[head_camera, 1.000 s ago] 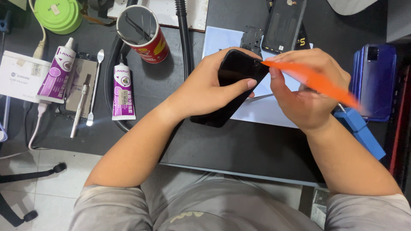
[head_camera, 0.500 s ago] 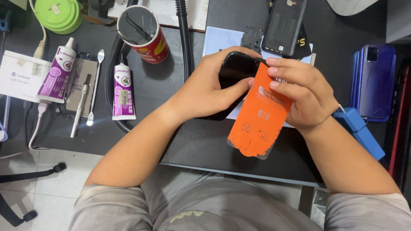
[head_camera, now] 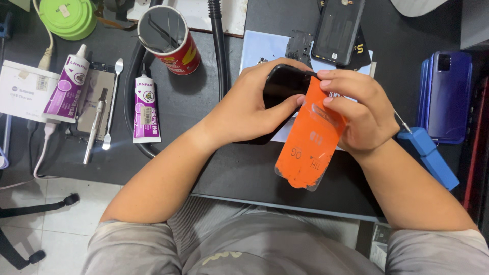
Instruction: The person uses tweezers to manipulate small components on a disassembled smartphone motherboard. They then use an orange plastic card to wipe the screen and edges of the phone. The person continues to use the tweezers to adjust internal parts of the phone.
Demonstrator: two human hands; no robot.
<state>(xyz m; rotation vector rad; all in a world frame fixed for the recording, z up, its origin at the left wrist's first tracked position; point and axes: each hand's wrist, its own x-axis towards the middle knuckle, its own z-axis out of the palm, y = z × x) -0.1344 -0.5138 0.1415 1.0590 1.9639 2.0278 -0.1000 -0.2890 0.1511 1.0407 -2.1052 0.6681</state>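
My left hand (head_camera: 254, 109) grips a black phone (head_camera: 282, 86) from its left side, holding it just above the dark mat (head_camera: 239, 168). My right hand (head_camera: 364, 114) pinches the upper end of an orange protective film (head_camera: 310, 142), which hangs down over the right part of the phone toward me. Much of the phone is hidden by both hands and the film.
A black phone back cover (head_camera: 337, 30) lies at the far edge on pale paper (head_camera: 260, 48). Two purple glue tubes (head_camera: 145, 109), a red can (head_camera: 170, 40), metal tools (head_camera: 109, 104) and a white charger (head_camera: 23, 89) lie left. A blue phone (head_camera: 448, 97) and blue tool (head_camera: 428, 158) lie right.
The orange film swung from pointing right and edge-on to hanging flat and face-up over the phone. My right hand moved in toward the phone's top.
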